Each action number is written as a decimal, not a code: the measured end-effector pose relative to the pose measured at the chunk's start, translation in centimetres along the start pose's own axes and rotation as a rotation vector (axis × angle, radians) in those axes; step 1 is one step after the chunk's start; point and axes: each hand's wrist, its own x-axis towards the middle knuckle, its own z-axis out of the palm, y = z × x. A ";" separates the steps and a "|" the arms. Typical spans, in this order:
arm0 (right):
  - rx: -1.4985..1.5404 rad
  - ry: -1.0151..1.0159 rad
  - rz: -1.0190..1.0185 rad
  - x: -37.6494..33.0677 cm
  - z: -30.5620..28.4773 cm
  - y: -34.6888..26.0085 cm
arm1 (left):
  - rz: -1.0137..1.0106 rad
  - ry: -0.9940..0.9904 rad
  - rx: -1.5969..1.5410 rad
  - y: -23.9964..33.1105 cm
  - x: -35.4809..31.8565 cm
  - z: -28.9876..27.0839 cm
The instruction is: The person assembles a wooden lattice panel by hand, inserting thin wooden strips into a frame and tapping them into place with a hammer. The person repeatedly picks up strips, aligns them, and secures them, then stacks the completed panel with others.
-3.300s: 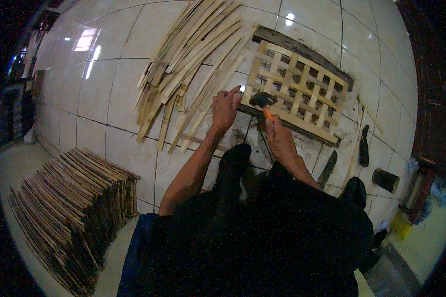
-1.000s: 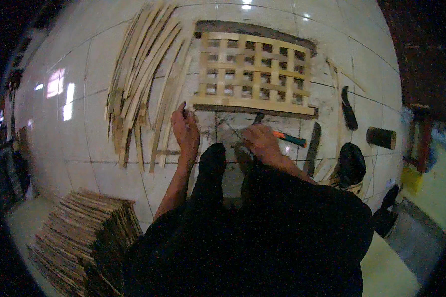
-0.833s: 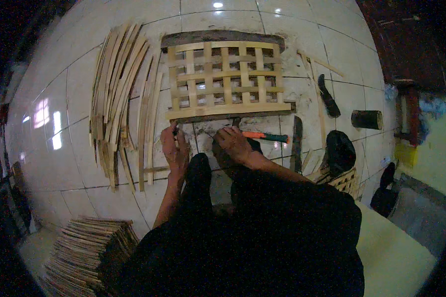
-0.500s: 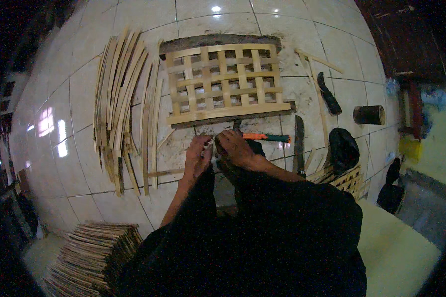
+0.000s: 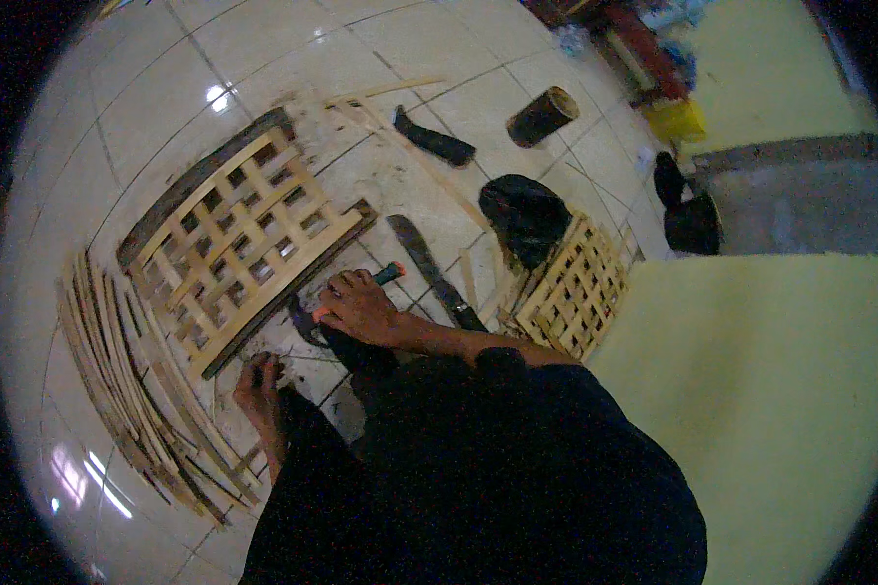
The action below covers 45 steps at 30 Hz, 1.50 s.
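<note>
My right hand (image 5: 356, 304) is closed round the handle of a hammer (image 5: 391, 273) with orange and dark green on its grip. The hammer's dark head lies on the tiles by the near edge of a woven bamboo lattice panel (image 5: 226, 234). My left hand (image 5: 256, 388) is beside the panel's near left corner, its fingers curled together. What it holds, if anything, is too small to make out. The panel rests between two dark wooden bars, one along its far edge and one along its near edge (image 5: 293, 285).
Loose bamboo strips (image 5: 117, 380) lie at the left. To the right are a machete (image 5: 429, 263), a dark curved object (image 5: 434, 139), a short cylinder (image 5: 542, 117), a black bag (image 5: 527, 216) and finished-looking lattice panels (image 5: 580, 288) near a pale green wall (image 5: 732, 390).
The view has swung toward the right. My hands, formerly together, have parted; the right has taken hold of the hammer, while the left stays near the panel.
</note>
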 end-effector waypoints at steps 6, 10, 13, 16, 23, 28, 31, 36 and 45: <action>-0.092 -0.205 -0.058 -1.0 2.7 3.3 | 0.106 0.063 0.153 4.0 2.2 0.4; -0.003 -0.109 -0.128 -2.1 0.1 1.9 | 0.063 0.034 0.090 5.4 3.7 0.5; 0.069 -0.290 0.162 -1.3 -6.2 -1.5 | 0.242 -0.005 0.144 9.1 4.2 2.6; 0.283 -0.111 0.279 -3.9 -6.2 -1.8 | 0.254 0.005 0.142 7.4 5.3 3.2; 0.599 -0.239 0.906 -6.0 -8.6 -1.6 | 0.575 -0.104 0.298 6.9 7.6 6.6; 0.748 -0.102 0.832 -5.2 -10.2 -2.5 | 0.663 -0.007 0.399 7.1 8.1 7.7; 0.711 -0.050 0.816 -5.1 -9.6 -2.5 | 0.598 -0.021 0.414 7.1 7.9 7.6; 0.589 -0.096 0.792 -4.2 -9.1 -2.8 | 0.658 -0.001 0.437 6.5 8.2 7.3; 0.543 -0.154 0.640 -1.4 -7.7 -3.1 | 0.679 -0.016 0.477 5.8 8.2 7.5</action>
